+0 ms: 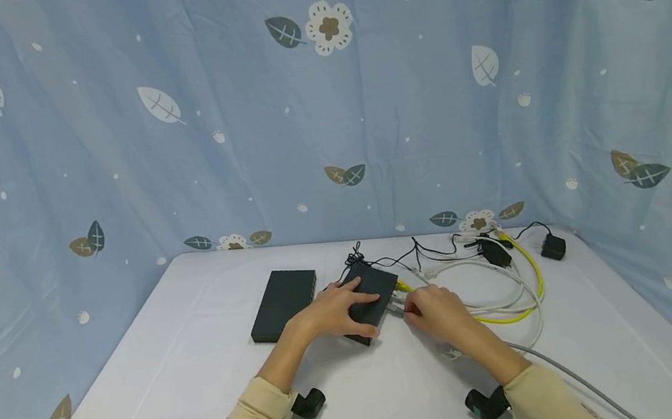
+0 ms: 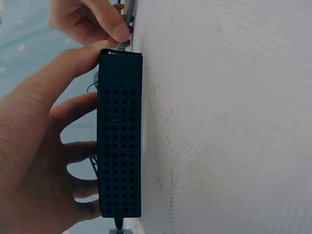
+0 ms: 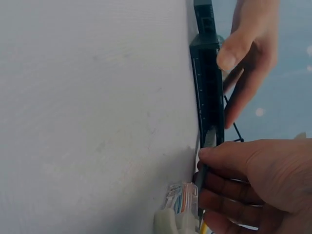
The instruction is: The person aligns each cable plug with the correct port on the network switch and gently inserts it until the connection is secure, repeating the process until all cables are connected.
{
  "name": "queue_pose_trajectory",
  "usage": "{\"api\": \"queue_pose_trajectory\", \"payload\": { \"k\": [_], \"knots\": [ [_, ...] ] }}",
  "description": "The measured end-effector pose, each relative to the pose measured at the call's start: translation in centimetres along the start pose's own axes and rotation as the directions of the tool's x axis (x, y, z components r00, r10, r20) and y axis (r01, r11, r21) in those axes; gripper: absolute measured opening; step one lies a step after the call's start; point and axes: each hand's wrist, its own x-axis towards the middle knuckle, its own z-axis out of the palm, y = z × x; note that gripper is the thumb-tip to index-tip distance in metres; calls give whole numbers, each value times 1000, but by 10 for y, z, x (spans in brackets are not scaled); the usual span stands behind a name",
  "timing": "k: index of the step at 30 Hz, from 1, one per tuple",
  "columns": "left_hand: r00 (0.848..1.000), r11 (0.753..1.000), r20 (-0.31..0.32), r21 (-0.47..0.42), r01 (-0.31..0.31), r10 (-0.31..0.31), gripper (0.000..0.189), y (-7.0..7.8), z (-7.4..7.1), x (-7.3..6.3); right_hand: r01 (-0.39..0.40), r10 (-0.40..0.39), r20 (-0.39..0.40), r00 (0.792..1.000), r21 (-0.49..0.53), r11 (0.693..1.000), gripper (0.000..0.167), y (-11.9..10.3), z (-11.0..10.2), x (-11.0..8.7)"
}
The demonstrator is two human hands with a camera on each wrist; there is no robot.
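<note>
A black network switch (image 1: 384, 282) lies tilted on the white table, its row of ports facing right. My left hand (image 1: 334, 311) spreads over its top, fingers apart and thumb at the near corner. On the port side, my right hand (image 1: 443, 313) pinches a grey network cable (image 3: 210, 139) between thumb and fingers, right at a port near the front end. The grey cable (image 1: 583, 379) trails off toward the near right. A yellow network cable (image 1: 404, 286) reaches the same side of the switch farther back. Under the right hand lies a loose clear network plug (image 3: 183, 202).
Left of the switch sits a second black box (image 1: 284, 300). White cables (image 1: 508, 270) and the yellow cable's loop (image 1: 539, 273) lie coiled at the right. Behind them are thin black wires, a black adapter (image 1: 553, 246) and another dark block (image 1: 495, 252). A patterned curtain (image 1: 359, 104) hangs at the back.
</note>
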Motion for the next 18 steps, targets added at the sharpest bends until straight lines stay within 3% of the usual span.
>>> {"api": "queue_pose_trajectory", "payload": {
  "k": [9,18],
  "knots": [
    [999,1000,-27,10,-21,21,62,-2,2,0,-55,54,35,998,16,998,6,-2,-1,3],
    [999,1000,-44,-5,-15,14,62,-4,4,1,-92,87,47,995,95,991,5,-2,-3,3]
  ]
}}
